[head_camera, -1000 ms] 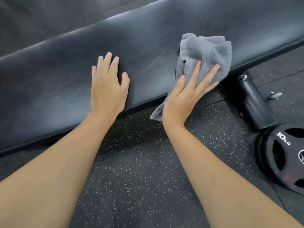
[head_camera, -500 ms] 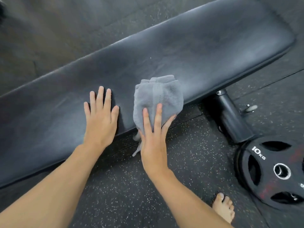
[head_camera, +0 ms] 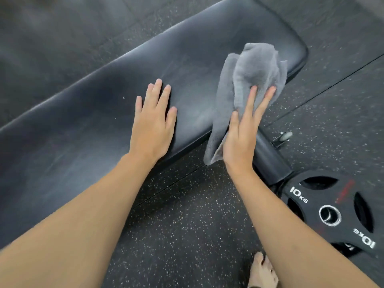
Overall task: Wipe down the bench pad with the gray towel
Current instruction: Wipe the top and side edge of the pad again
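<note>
Wiping is underway on the bench pad, a long black cushion running diagonally from the lower left up to its rounded end at upper right. Left stretch of the pad shows dull streaks, likely dust or moisture, can't tell which.

Left hand lies flat, palm down, near the pad's front edge, fingers straight and close together, holding nothing. Probably bracing the body while leaning over.

Just right of it, the gray towel sits bunched on the pad toward the rounded end, with one tail drooping over the front edge toward the floor. Right hand presses on the towel's lower part at the front edge, fingers extended and slightly spread on the cloth, pinning it rather than gripping. A flat palm would give broad contact for a sweep. The dangling tail could drag on the floor.

Under the pad's front edge, right of the hand, a black bench leg slants down. A 10 kg weight plate lies flat at far right, close to the leg.

Floor is dark speckled rubber gym tile with visible seams. A bare foot shows at the bottom edge.
</note>
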